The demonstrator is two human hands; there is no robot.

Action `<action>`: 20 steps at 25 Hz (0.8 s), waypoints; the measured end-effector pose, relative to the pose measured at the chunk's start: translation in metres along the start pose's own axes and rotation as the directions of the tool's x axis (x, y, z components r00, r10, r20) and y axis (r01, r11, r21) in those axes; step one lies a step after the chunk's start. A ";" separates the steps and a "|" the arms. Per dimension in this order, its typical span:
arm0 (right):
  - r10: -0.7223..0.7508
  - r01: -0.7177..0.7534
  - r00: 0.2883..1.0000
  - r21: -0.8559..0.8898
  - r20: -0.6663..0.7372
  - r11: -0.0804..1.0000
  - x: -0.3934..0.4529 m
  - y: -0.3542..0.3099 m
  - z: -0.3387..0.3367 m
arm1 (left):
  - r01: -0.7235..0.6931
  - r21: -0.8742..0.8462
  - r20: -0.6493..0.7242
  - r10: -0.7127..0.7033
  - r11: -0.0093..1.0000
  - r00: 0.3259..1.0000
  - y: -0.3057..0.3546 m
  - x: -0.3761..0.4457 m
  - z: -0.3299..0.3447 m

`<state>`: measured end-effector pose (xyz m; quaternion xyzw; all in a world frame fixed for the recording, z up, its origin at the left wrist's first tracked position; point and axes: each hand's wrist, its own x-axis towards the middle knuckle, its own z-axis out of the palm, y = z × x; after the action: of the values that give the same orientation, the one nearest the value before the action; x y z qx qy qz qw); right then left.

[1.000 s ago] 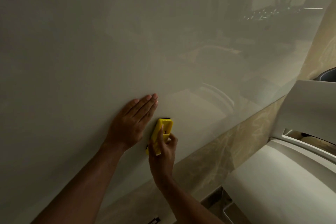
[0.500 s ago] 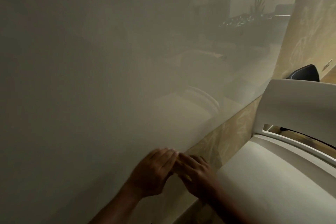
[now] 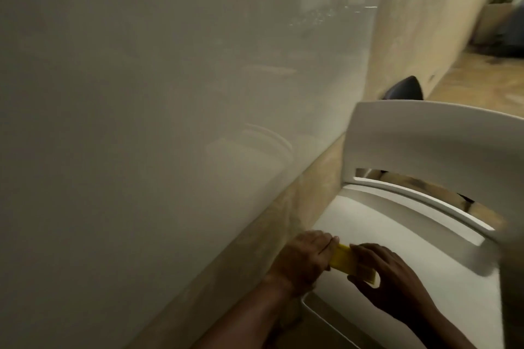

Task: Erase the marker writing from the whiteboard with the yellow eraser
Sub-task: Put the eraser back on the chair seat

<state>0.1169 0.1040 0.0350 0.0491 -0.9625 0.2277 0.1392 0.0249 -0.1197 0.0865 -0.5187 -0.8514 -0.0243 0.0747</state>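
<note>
No marker writing shows on the whiteboard (image 3: 141, 122), so the wiping looks done and the put-down step in hand. Low beside it, left hand (image 3: 302, 259) curls on one end of the yellow eraser (image 3: 347, 262) and right hand (image 3: 394, 280) pinches the other, over the white chair (image 3: 425, 235) seat. Next call: lower it flat, then let go.

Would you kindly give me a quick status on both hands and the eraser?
Left hand and right hand both grip the yellow eraser. Eraser off the whiteboard, above white chair seat. No writing visible, nothing in the way.
</note>
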 end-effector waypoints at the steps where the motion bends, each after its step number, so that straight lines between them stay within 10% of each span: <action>1: 0.019 -0.020 0.999 -0.020 -0.026 1.000 -0.010 0.013 -0.005 | -0.006 -0.019 0.018 0.007 1.000 1.000 0.008 0.013 0.010; 20: 0.527 -0.513 0.843 -0.138 0.104 0.847 -0.099 0.133 0.067 | 0.150 -0.216 0.412 -0.049 0.965 0.910 0.124 0.123 0.175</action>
<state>0.1739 0.1956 -0.1076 -0.2055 -0.9575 0.2023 0.0077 0.0610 0.0666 -0.0717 -0.4733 -0.8644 -0.0248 -0.1678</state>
